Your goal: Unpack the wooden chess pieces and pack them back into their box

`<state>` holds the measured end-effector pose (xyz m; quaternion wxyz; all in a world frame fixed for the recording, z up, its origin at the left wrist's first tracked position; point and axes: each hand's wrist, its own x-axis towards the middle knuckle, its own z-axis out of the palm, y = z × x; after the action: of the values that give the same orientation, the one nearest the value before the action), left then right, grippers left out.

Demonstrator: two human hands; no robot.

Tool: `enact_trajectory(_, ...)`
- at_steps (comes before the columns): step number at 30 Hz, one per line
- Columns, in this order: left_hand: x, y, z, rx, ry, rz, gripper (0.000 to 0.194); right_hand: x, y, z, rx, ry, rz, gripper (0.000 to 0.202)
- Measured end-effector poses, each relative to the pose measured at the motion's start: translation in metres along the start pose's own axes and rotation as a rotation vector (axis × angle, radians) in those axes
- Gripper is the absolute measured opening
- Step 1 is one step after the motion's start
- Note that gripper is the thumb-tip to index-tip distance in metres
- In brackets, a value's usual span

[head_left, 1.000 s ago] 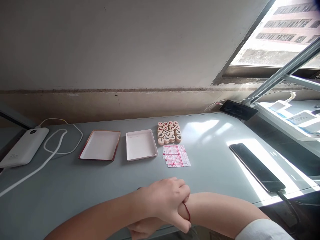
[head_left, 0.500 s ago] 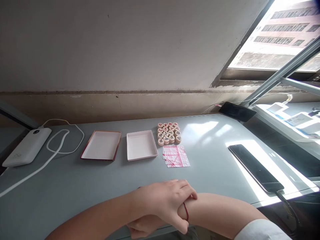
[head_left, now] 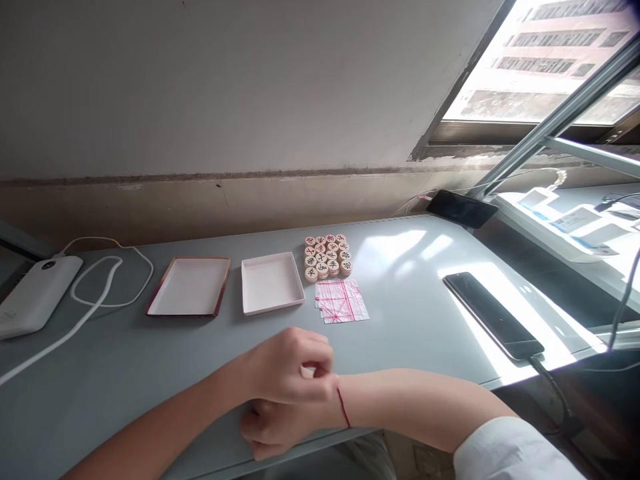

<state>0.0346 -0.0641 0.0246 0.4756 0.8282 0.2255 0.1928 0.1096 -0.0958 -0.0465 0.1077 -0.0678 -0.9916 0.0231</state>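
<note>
A thin red cord (head_left: 344,407) loops around the right wrist, below the center of the view. The left hand (head_left: 287,367) lies across the back of that wrist, fingers bent and thumb drawn up toward them, the tips beside the cord; whether they pinch it I cannot tell. Under it, the right hand (head_left: 275,427) is curled in, fingers folded.

Taking the cord as the dial's center, a creased white sheet (head_left: 343,301) printed with red grid lines and crossing diagonals lies at 12 o'clock. Just beyond it, round pale discs (head_left: 327,259) stand packed in a square block, their characters red toward the back and black in front; one near character looks like 馬, the rest too small to read surely.

At 11 sits a shallow white box (head_left: 273,285); at 10, a similar tray (head_left: 189,288) with dark-red outer sides. Between 9 and 10 rests a rounded white power bank (head_left: 40,297), its faint marking illegible, beside a looped white cable (head_left: 90,320).

A glossy black phone (head_left: 493,313) lies in sunlight at 2; a second dark phone (head_left: 463,208) is at 1, near the plastered wall (head_left: 225,87). The gray tabletop (head_left: 410,320) is smooth.
</note>
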Motion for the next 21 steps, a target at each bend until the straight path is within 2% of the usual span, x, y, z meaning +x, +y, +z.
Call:
enact_trajectory(3,-0.010,-0.005,-0.007,0.073,0.269,-0.089,0.022,-0.001,0.004,0.000,0.094,-0.002,-0.099,0.034)
enact_trajectory(6,-0.021,-0.013,-0.008,0.143,0.492,-0.131,0.026,-0.001,0.005,-0.002,0.112,0.057,-0.061,0.031)
enact_trajectory(9,-0.025,-0.020,-0.010,0.268,0.533,-0.058,0.028,-0.001,0.003,-0.006,0.109,0.041,-0.050,0.031)
enact_trajectory(12,-0.024,-0.024,-0.017,0.428,0.552,0.020,0.025,-0.010,0.011,-0.027,0.134,0.023,0.003,0.029)
enact_trajectory(13,-0.023,-0.025,-0.020,0.490,0.573,0.026,0.021,-0.016,0.017,-0.039,0.148,0.029,0.050,0.027)
enact_trajectory(15,-0.024,-0.026,-0.026,0.630,0.603,0.003,0.012,-0.034,0.037,-0.069,0.161,0.061,0.265,0.021)
enact_trajectory(17,-0.026,-0.028,-0.032,0.777,0.587,-0.049,0.019,-0.057,0.061,-0.100,0.146,0.065,0.524,0.016)
enact_trajectory(19,-0.030,-0.030,-0.038,0.891,0.539,-0.102,0.026,-0.080,0.083,-0.122,0.102,0.013,0.766,0.015)
enact_trajectory(21,-0.035,-0.033,-0.041,0.957,0.497,-0.137,0.027,-0.099,0.098,-0.131,0.123,-0.102,0.929,0.019)
